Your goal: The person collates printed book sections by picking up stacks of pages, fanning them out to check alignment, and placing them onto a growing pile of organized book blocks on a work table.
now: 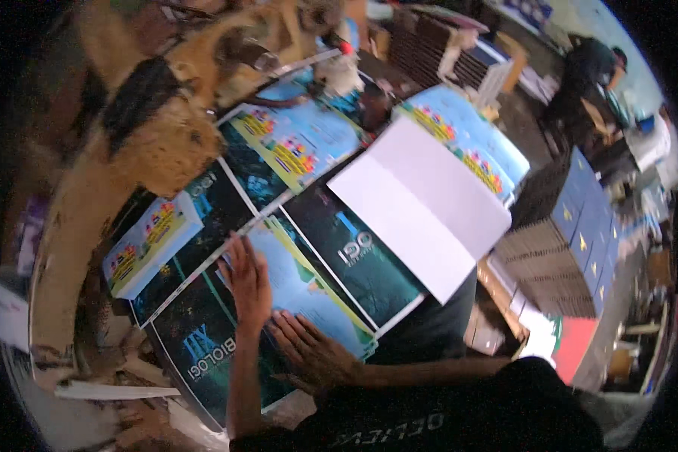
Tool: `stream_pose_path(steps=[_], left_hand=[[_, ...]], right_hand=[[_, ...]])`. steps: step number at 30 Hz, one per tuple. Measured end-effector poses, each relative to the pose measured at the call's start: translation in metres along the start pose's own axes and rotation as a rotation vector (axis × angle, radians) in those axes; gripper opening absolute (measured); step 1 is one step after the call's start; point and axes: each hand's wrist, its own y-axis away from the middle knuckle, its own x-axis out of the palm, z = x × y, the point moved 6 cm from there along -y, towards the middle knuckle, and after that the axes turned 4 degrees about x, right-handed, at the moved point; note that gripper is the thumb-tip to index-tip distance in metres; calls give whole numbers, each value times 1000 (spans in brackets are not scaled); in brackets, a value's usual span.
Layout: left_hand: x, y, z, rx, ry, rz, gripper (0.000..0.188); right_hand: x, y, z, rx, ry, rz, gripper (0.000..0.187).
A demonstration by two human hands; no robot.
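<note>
My left hand [250, 282] lies flat with fingers stretched out on the left part of a light-blue printed sheet [301, 275], which has yellow-green edges. Close by, my right hand [313, 350] rests palm down at the sheet's near edge, its fingers extended. Several edges show at the sheet's right corner, so it seems to be a small stack. Beneath it are large dark-green printed cover sheets [211, 339] with white borders. Just right of my hands, a blank white sheet [422, 203] with a fold across it overlaps the dark sheets.
Light-blue printed sheets lie at the left [154, 241], far middle [294, 139] and far right [467, 139]. A rough tan block [166, 143] stands at the left. Stacked dark-blue books [565, 241] rise at the right. Another person [584, 87] in dark clothes is farther back.
</note>
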Motion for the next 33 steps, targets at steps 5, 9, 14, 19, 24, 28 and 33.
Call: stream_pose_path(steps=[5, 9, 14, 19, 24, 28, 33], left_hand=[[-19, 64, -94, -241, 500, 226, 69], [-15, 70, -112, -158, 199, -16, 73], [-33, 69, -116, -173, -13, -67, 74], [-20, 64, -122, -121, 57, -53, 74], [-24, 69, -117, -142, 19, -72, 76], [-27, 68, -117, -141, 47, -89, 74], [-29, 66, -117, -149, 69, -65, 73]], right_hand=[[16, 16, -75, 482, -1243, -174, 59], [-70, -22, -139, 277, -655, -128, 24], [-233, -104, -204, -17, -199, -588, 20], [-386, -172, -258, -83, 499, -1034, 47], [-420, -222, -267, -166, 625, -961, 49], [-426, -238, -275, -100, 647, -899, 55], [-416, -247, -270, -145, 651, -782, 59]])
